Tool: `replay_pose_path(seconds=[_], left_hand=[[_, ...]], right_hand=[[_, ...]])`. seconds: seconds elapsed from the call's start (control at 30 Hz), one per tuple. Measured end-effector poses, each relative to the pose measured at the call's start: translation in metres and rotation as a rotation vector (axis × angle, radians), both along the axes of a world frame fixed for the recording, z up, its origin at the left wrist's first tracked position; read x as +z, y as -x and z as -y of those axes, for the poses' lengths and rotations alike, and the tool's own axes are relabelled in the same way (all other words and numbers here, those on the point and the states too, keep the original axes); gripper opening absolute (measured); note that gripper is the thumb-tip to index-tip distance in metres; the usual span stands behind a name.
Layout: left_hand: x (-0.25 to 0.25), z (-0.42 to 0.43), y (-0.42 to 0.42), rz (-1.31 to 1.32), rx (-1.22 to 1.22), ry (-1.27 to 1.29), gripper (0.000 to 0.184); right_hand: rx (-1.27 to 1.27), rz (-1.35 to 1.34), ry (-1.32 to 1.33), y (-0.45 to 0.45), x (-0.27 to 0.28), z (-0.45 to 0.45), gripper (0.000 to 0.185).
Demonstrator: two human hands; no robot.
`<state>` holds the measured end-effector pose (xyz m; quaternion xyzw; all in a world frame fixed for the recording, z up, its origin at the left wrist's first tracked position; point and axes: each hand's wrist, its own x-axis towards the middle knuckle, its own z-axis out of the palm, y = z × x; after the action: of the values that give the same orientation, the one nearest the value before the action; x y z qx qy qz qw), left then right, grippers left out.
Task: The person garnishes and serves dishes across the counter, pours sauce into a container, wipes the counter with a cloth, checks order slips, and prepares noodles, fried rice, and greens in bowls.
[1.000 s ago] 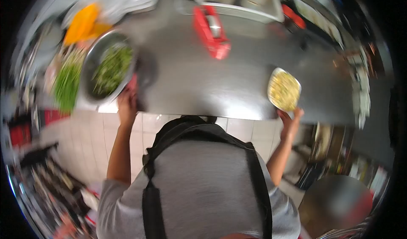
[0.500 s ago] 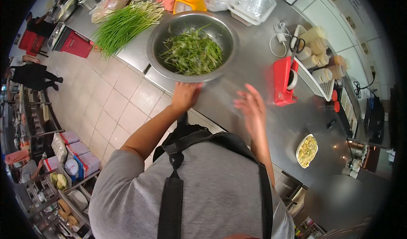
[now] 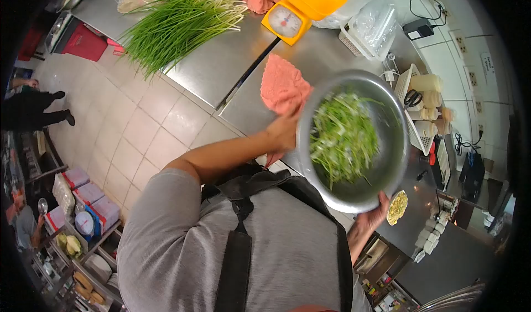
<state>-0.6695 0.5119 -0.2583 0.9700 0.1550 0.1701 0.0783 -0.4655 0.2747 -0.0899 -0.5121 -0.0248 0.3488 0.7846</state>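
A large steel mixing bowl [image 3: 391,171] is tilted between my hands above the counter. Cut green stalks with pale pieces [image 3: 344,138] lie heaped toward its left side. My left hand [image 3: 285,132], a little blurred, is closed at the bowl's left rim. Right by that hand is a salmon-pink cloth [image 3: 283,84]; I cannot tell whether the fingers also pinch it. My right hand [image 3: 373,217] holds the lower right rim, thumb along the edge and other fingers mostly hidden behind the bowl.
Long green chives [image 3: 182,27] lie at the back left near a yellow kitchen scale [image 3: 286,22]. White baskets with bottles [image 3: 426,99] and scissors [image 3: 412,98] line the wall. A dish of chopped food [image 3: 396,207] sits on the right. Another person [image 3: 36,104] stands far left.
The bowl has moved right and toward me and is now tilted. My right hand, free before, has taken its rim. The pink cloth and scale dial have come into sight.
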Motion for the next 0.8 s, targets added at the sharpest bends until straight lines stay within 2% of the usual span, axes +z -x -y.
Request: replay_pose_path(seconds=[0.07,0.13,0.2,0.27,0.37,0.47,0.5,0.57,0.63,0.67,0.7,0.77,0.8], left_hand=[[0.021,-0.038,-0.004,-0.049,0.180,-0.055,0.064],[0.035,-0.072,0.007,-0.099,0.339,0.139,0.060],[0.007,-0.088,0.031,0.011,0.551,-0.031,0.054],[0.019,-0.078,0.070,0.061,0.585,0.099,0.047],[0.009,-0.039,0.125,-0.006,0.690,0.041,0.047],[0.007,0.006,0.160,0.066,0.721,-0.038,0.046],[0.021,0.013,0.165,0.197,0.715,0.205,0.042],[0.030,0.031,0.168,0.561,0.795,0.944,0.014],[0.117,0.058,0.141,0.191,1.042,1.121,0.007],[0.143,0.074,0.126,0.200,0.924,1.069,0.007],[0.154,0.087,0.112,0.204,0.795,1.023,0.007],[0.156,0.116,0.080,0.246,0.599,1.014,0.010],[0.158,0.128,0.060,0.266,0.500,1.016,0.011]], right_hand=[[-0.100,-0.030,-0.020,-0.004,0.002,0.032,0.053],[-0.131,0.019,-0.034,0.004,0.009,0.040,0.050],[-0.145,0.012,-0.012,-0.002,-0.005,0.041,0.044],[-0.135,-0.015,0.012,-0.008,-0.022,0.035,0.036],[-0.019,-0.079,-0.006,-0.005,-0.046,-0.008,0.024],[0.047,-0.128,-0.031,0.001,-0.066,-0.053,0.029],[0.084,-0.156,-0.070,0.006,-0.064,-0.068,0.029],[0.233,-0.281,-0.138,-0.003,-0.078,-0.074,0.028],[0.377,-0.249,-0.205,-0.019,-0.106,-0.065,0.028],[0.395,-0.195,-0.180,-0.030,-0.120,-0.049,0.029],[0.400,-0.040,-0.123,-0.031,-0.102,-0.035,0.030],[0.382,0.257,0.022,-0.036,-0.071,0.007,0.033],[0.316,0.270,0.064,-0.044,-0.072,0.032,0.028]])
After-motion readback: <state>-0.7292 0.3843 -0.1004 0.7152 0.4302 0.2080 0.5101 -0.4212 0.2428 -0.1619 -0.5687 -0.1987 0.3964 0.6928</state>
